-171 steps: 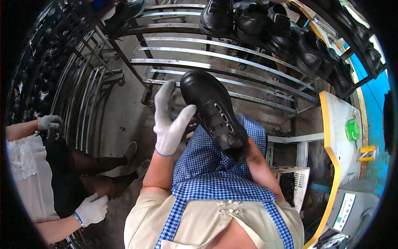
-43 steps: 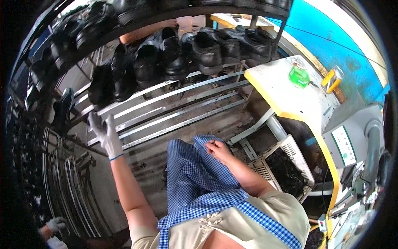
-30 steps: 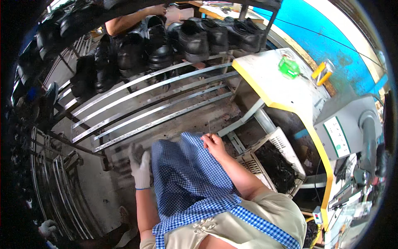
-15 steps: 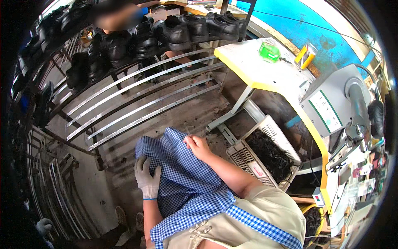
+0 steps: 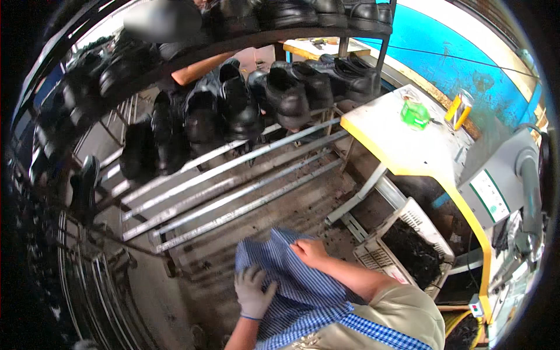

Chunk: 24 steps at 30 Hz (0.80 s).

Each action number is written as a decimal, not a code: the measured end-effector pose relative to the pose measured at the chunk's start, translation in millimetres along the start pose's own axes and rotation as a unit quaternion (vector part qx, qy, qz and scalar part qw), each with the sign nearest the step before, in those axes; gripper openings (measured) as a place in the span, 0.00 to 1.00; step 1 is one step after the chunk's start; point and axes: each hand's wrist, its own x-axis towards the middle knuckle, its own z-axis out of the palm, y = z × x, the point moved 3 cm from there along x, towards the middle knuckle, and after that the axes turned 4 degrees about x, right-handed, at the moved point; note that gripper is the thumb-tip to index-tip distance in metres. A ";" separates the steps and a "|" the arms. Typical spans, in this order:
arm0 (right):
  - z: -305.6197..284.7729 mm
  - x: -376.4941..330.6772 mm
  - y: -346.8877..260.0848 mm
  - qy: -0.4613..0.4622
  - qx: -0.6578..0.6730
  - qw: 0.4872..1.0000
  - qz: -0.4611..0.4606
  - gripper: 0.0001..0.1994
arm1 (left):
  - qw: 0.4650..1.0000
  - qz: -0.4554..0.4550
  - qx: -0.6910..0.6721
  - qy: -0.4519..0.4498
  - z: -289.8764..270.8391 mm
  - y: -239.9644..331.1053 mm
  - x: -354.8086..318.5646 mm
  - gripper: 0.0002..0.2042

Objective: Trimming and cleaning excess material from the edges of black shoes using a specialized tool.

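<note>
Blue checked apron (image 5: 303,291) under both hands: left (image 5: 254,291), right (image 5: 309,252)

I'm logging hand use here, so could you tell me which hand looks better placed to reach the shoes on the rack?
Probably the left hand: gloved, on the apron's left side below the shoes; the bare right hand sits toward the crate.

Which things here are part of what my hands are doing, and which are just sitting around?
In hand:
- blue-and-white checked cloth apron
- gloved left hand
- bare right hand

Lying about:
- black leather shoes on rack
- green container
- white plastic crate
</note>
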 end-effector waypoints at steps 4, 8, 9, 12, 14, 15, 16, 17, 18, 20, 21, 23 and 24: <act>27.4 10.7 8.4 -0.042 -0.019 0.998 -0.033 0.13 | 0.999 0.017 0.005 -0.036 16.6 -6.7 27.1 0.18; 48.6 34.3 -2.9 -0.102 -0.026 0.994 -0.016 0.14 | 0.999 0.022 -0.037 -0.034 31.0 -34.5 47.1 0.16; 52.2 38.5 -5.6 -0.139 -0.036 0.990 -0.016 0.13 | 0.997 0.017 -0.053 -0.051 37.8 -42.7 50.4 0.15; 64.2 47.9 -2.9 -0.134 0.026 0.990 -0.024 0.13 | 0.990 -0.032 -0.063 -0.119 42.7 -52.1 62.5 0.19; 64.7 45.5 -3.6 -0.161 -0.004 0.987 0.009 0.14 | 0.984 -0.028 -0.052 -0.166 43.8 -50.2 70.4 0.23; 68.4 48.3 -8.3 -0.190 -0.001 0.982 0.004 0.14 | 0.983 -0.047 -0.011 -0.177 42.4 -50.0 68.3 0.22; 66.9 47.2 -9.2 -0.208 -0.004 0.978 0.014 0.15 | 0.979 -0.049 0.024 -0.197 39.9 -46.6 73.8 0.22; 64.1 47.1 -9.7 -0.205 -0.001 0.979 0.017 0.15 | 0.947 -0.101 -0.016 -0.305 39.3 -47.9 74.9 0.30; 65.3 40.8 -11.0 -0.234 -0.036 0.971 0.044 0.15 | 0.945 -0.097 -0.014 -0.313 35.1 -41.1 80.4 0.30; 74.7 53.0 -38.0 -0.441 -0.097 0.890 0.070 0.15 | 0.913 -0.241 0.061 -0.324 1.9 -28.0 63.3 0.35; 68.9 36.1 -25.4 -0.422 -0.110 0.891 0.126 0.15 | 0.910 -0.183 0.074 -0.364 -10.2 -42.7 63.2 0.35; 55.0 27.5 -25.1 -0.432 -0.117 0.880 0.162 0.15 | 0.885 -0.215 0.091 -0.403 -128.9 -119.7 31.2 0.31; 49.3 26.4 -30.7 -0.443 -0.118 0.876 0.152 0.15 | 0.872 -0.236 0.095 -0.419 -205.3 -153.3 3.5 0.30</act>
